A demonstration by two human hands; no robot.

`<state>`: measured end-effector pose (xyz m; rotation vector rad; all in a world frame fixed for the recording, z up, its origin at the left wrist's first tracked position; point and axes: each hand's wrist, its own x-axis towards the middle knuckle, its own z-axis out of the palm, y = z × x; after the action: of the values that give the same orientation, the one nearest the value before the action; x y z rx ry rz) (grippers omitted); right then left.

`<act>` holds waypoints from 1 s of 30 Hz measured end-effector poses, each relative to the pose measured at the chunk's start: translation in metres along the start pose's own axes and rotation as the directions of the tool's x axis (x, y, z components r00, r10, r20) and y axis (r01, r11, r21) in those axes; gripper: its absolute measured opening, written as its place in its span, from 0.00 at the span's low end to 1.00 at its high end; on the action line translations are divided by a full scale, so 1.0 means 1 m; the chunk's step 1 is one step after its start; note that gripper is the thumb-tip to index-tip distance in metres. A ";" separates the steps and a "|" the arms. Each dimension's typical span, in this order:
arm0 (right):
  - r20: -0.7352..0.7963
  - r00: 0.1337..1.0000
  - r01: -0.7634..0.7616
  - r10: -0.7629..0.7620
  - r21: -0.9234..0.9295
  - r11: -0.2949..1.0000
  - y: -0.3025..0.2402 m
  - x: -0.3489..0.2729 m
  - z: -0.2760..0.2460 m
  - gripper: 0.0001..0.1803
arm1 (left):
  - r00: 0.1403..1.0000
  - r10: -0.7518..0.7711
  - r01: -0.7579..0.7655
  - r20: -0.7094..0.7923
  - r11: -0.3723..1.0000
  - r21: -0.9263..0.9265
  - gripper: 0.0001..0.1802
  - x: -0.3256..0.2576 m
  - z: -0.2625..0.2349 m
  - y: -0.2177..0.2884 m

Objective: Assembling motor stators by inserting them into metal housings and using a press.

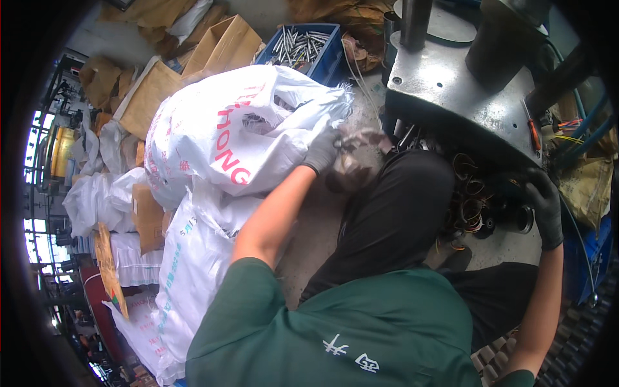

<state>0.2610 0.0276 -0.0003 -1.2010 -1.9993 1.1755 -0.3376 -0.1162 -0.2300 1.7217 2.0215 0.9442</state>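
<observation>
My left hand (322, 151), in a grey glove, is closed on the right edge of a large white woven sack (187, 138) with red print. Frayed fabric and torn openings show near the sack's mouth. Just right of that hand is a blurred greyish-brown object (356, 158) whose kind I cannot make out. My right hand (545, 209), in a dark glove, is beside the near right corner of a thick metal plate (445, 84). Its fingertips blend into the dark space under the plate, so their grip is unclear. A dark cylindrical part (518, 220) lies close by.
Beyond the sack stand a blue bin (332, 55) of slender metal parts and an open cardboard box (222, 48). Another white sack (200, 258) lies at my left. Heavy posts rise from the plate, where a red-handled screwdriver (533, 132) rests. Wire loops (469, 209) lie below.
</observation>
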 end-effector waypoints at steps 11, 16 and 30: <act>0.393 0.772 0.471 -0.499 0.173 0.865 -0.176 0.127 0.296 0.47 | 0.990 -0.127 0.137 0.067 0.691 -0.710 0.21 -0.004 -0.138 0.195; 0.454 0.844 0.302 -0.286 0.039 0.952 -0.119 0.158 0.356 0.33 | 0.928 -0.172 0.274 0.330 0.917 -0.290 0.26 -0.069 -0.165 0.133; 0.332 0.943 0.084 -0.022 -0.175 0.981 -0.125 0.166 0.329 0.32 | 0.444 -0.446 -0.501 0.777 0.596 0.628 0.28 -0.288 -0.157 -0.004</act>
<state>-0.1243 0.0110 -0.0509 -1.0849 -2.4217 1.2496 -0.3748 -0.4359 -0.1675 1.9306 1.5629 -1.0947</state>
